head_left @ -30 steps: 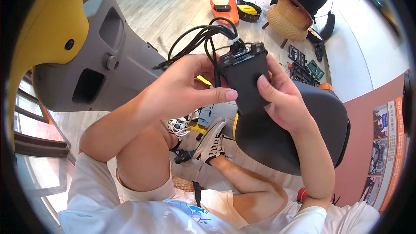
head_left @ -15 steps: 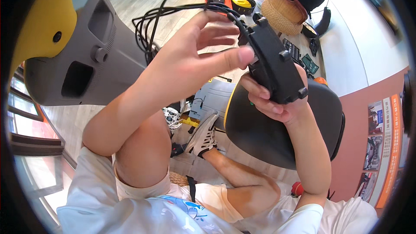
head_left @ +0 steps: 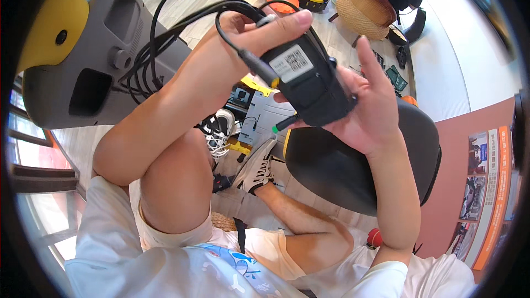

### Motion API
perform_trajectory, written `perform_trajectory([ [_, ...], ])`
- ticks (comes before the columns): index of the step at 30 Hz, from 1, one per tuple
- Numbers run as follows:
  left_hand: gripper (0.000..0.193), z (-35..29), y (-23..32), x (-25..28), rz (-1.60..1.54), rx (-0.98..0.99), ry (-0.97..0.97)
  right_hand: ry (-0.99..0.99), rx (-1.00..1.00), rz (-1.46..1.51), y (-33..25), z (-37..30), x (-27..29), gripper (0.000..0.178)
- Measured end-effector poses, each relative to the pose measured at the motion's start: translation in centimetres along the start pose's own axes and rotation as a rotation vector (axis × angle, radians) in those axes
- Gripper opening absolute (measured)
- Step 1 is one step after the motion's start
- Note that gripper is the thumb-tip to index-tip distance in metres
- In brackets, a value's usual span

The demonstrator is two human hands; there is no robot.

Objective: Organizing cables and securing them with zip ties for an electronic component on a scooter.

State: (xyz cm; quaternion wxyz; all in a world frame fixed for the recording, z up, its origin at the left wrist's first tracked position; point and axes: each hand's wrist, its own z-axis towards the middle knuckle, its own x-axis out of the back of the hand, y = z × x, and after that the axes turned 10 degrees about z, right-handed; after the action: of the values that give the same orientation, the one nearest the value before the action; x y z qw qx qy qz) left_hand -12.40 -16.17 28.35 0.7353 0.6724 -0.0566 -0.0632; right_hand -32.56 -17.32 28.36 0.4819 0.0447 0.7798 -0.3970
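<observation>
Your left hand (head_left: 234, 41) is gripping the far end of the rectangular black plastic box (head_left: 318, 96) between your hands; your open right hand (head_left: 372, 105) is supporting its right side. Leave the thin black cables (head_left: 223, 6) slack.

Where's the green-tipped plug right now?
Near the middle of the head view, the green-tipped plug is at the lower left of the black box, just above the black seat in the picture.

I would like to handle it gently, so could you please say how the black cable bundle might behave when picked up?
The black cable bundle would probably flex and sag, since it curves in loose loops. Overlapping itself, it might also tangle or snag.
</observation>
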Motion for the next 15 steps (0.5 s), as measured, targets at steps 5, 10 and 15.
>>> perform_trajectory([
  [5, 0.029, 0.8, -0.5, 0.8, 0.128, 0.2, 0.096, 0.007, 0.007, -0.164, 0.4, -0.1, 1.5, 0.055],
  [10, 0.03, 0.1, 0.0, 1.2, 0.087, 0.293, 0.103, 0.068, -0.005, -0.135, -0.3, 0.1, 1.0, 0.043],
  [15, 0.025, 0.4, -1.2, 1.9, -0.109, 0.361, 0.079, 0.104, 0.005, -0.092, 0.0, 0.0, 1.0, 0.044],
])
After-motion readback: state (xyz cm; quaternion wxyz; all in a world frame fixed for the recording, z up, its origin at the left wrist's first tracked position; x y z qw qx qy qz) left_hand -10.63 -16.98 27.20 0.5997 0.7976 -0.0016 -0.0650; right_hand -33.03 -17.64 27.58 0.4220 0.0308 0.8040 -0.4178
